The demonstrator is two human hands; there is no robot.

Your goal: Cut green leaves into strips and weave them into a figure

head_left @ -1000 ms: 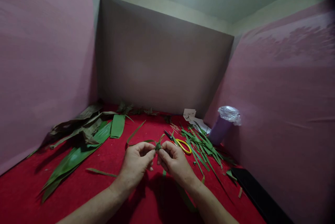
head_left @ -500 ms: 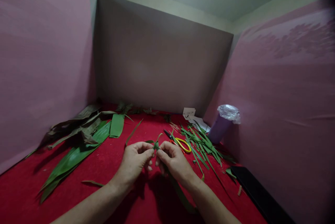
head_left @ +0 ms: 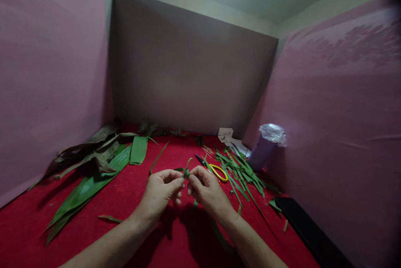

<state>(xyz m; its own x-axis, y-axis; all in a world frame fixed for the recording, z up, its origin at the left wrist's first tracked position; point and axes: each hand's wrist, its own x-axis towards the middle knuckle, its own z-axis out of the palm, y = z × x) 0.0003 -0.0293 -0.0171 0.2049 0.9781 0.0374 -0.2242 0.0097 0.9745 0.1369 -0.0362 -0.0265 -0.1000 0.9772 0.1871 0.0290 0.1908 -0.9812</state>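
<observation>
A small knotted or folded green leaf strip (head_left: 186,173) is pinched between my two hands above the red cloth. My left hand (head_left: 163,188) grips it from the left with thumb and forefinger. From the other side, my right hand (head_left: 203,186) pinches the same strip, fingers curled. One narrow end pokes up from the fold, and a longer length of leaf hangs below my right wrist. Scissors with yellow handles (head_left: 219,173) lie just beyond my right hand. The exact shape of the fold is partly hidden by my fingertips.
Broad green leaves (head_left: 90,188) and dry brown leaves (head_left: 105,155) lie at the left. Cut leaf strips (head_left: 241,170) are heaped at the right, near a purple cup (head_left: 262,153) topped with clear plastic. A black flat object (head_left: 308,228) rests along the right edge. Partition walls enclose the back and sides.
The fold between my fingertips looks more compact now. My right fingers have shifted slightly up, and the hanging length below my right hand has swung a little.
</observation>
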